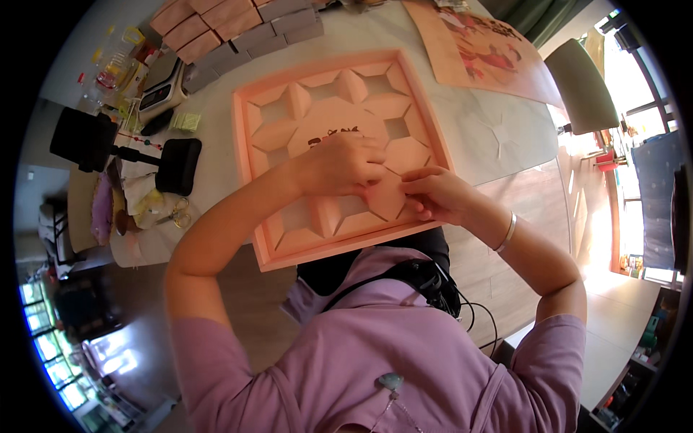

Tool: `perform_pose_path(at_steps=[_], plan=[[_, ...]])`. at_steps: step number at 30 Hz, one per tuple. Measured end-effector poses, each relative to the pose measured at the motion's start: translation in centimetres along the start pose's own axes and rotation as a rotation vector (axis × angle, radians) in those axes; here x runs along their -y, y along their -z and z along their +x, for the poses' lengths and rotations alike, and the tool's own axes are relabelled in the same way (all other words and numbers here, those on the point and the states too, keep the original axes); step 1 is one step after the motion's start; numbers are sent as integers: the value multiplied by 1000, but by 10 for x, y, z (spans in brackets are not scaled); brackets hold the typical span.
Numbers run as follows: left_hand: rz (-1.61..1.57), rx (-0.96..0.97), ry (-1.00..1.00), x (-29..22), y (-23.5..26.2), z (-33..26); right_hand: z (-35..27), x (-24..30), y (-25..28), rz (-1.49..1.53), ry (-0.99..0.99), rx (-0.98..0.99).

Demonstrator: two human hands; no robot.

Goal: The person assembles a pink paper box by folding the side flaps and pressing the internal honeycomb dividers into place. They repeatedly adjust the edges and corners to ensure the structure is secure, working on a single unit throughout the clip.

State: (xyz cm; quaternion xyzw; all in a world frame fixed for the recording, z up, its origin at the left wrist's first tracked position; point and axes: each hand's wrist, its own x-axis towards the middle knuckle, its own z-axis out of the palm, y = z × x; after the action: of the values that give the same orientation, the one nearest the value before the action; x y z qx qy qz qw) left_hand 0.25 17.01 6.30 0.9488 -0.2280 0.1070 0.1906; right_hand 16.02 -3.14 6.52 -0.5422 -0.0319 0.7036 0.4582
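Observation:
A shallow pink square box (427,108) lies at the table's near edge, tilted slightly to the left. Inside it is a pink card insert (336,115) with cut-out openings and folded flaps around a printed centre. My left hand (348,164) reaches over the middle of the insert, its bent fingers closed at a flap near the right-hand openings. Just right of it, my right hand (440,193) pinches the insert's card between thumb and fingers near the lower right corner. My fingers partly hide the flap between them.
Stacked pink and grey small boxes (245,32) stand behind the box. At the left are a black stand (177,164), a kitchen scale (162,94) and scissors (180,213). A printed pink sheet (480,54) lies far right, with a chair (583,86) beyond it.

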Motion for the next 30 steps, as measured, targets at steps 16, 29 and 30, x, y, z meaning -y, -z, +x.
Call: perform_pose_path(at_steps=[16,29,30], plan=[[245,-117,-199,3,-22,16,14,-2,13,-205,-15,148],[167,-89,-129,-3,-21,17,-44,11,-10,-685,213,-90],[168,-91,-128,-4,-20,18,-48,9,-11,-795,259,-95]])
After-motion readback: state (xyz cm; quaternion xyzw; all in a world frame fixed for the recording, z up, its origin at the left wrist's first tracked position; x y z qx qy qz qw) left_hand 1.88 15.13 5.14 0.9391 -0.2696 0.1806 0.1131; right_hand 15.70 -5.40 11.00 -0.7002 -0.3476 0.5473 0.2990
